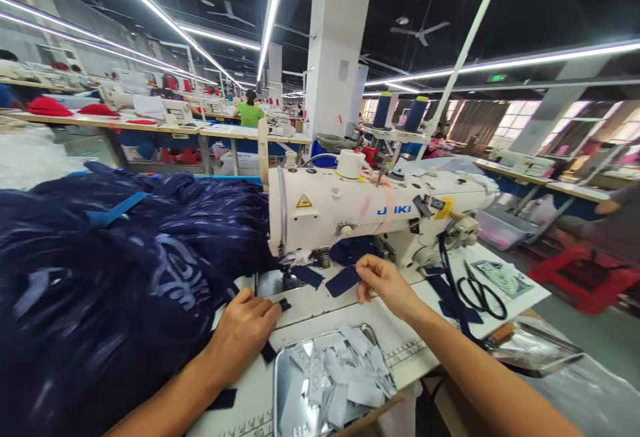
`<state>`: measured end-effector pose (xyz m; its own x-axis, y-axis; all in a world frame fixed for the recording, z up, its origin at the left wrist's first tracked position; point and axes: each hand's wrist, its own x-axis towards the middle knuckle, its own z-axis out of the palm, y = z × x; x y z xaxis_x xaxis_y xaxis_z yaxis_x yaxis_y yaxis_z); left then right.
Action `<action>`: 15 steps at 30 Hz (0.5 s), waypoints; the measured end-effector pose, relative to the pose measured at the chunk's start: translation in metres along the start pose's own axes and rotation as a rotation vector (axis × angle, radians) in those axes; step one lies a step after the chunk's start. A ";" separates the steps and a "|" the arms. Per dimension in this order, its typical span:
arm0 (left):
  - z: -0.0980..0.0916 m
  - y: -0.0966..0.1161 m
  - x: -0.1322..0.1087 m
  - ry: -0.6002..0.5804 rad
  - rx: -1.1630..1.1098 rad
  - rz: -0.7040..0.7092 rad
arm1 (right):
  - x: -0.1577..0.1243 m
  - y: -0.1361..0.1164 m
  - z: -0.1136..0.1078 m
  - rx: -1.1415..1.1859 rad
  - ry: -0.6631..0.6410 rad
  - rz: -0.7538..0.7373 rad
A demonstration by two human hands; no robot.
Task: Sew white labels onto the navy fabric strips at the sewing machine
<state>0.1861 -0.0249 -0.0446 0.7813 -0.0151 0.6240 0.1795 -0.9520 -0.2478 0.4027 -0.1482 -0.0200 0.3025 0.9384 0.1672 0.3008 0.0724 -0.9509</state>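
Note:
My right hand (383,284) pinches the right end of a small navy fabric strip (343,282) between thumb and fingertips, in front of the sewing machine's arm. On the bed, left of the needle, my left hand (245,324) is closed with curled fingers; a bit of navy fabric (285,305) pokes out beside them, and its fingertips are partly hidden. The white sewing machine (320,207) stands behind both hands. Another navy strip (307,276) lies near its presser foot (289,277). A large heap of navy garments (125,264) reaches up to my left hand.
In front of the hands, a metal tray (277,384) holds white printed labels (345,370). Black-handled scissors (480,297) and dark strips lie at the right. A red stool (583,277) stands beyond, and a co-worker in green (250,114) sits farther back.

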 end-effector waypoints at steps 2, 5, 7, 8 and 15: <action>0.000 0.000 0.001 0.033 -0.027 0.005 | -0.010 0.004 -0.015 0.281 0.061 0.117; 0.004 -0.003 0.001 0.102 -0.048 0.006 | -0.022 0.010 -0.031 0.584 0.179 0.188; 0.009 -0.006 -0.001 0.095 -0.060 0.005 | -0.028 0.012 -0.037 0.686 0.242 0.175; 0.010 -0.007 -0.003 0.086 -0.068 0.003 | -0.031 0.013 -0.039 0.712 0.264 0.157; 0.008 -0.014 -0.004 0.057 -0.094 0.018 | -0.044 0.007 -0.040 0.544 0.412 0.021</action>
<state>0.1856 -0.0090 -0.0495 0.7480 -0.0469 0.6620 0.1069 -0.9760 -0.1898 0.4279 -0.2028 -0.0233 0.6555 0.7438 0.1304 -0.1737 0.3165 -0.9326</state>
